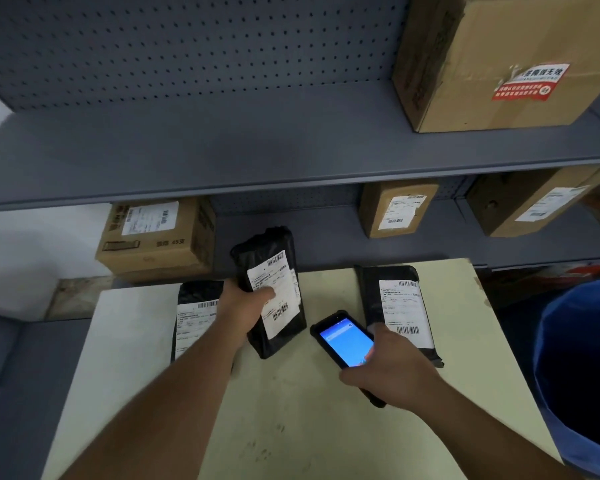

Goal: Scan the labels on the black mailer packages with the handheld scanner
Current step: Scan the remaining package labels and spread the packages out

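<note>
My left hand (248, 303) grips a black mailer package (274, 323), tilted up with its white barcode label facing me and its lower end near the pale table (291, 427). My right hand (392, 368) holds the black handheld scanner (343, 342), its blue screen lit, just right of that package. A second black mailer (193, 317) lies flat at the left, partly hidden by my left forearm. A third black mailer (400, 306) lies flat on the right, label up, behind my right hand.
Grey metal shelving (222, 161) stands behind the table. Cardboard boxes sit on it: one at lower left (156, 244), two at lower right (392, 216) (530, 206), a big one top right (492, 60). A blue bin (582, 368) stands at the right edge.
</note>
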The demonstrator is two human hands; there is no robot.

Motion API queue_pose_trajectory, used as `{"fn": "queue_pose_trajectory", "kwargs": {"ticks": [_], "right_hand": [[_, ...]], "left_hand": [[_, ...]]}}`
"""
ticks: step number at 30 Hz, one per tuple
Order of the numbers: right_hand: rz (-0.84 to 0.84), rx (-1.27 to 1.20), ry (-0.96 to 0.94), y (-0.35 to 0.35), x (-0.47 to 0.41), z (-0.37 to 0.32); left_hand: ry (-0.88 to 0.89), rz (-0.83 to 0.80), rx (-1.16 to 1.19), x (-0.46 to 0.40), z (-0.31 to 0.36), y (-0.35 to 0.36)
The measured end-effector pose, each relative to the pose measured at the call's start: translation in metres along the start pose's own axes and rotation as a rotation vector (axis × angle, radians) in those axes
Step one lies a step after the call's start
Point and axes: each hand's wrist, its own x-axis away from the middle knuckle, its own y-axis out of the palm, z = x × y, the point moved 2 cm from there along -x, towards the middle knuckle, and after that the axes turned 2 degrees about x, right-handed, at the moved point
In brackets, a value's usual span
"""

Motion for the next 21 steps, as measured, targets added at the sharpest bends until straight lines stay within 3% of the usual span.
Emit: {"fn": "queue_pose_trajectory", "kwargs": {"ticks": [21], "right_hand": [[-0.042, 0.177, -0.16, 0.011, 0.029, -0.048]], "left_hand": [[0.054, 0.011, 0.129, 0.01, 0.005, -0.06]]}}
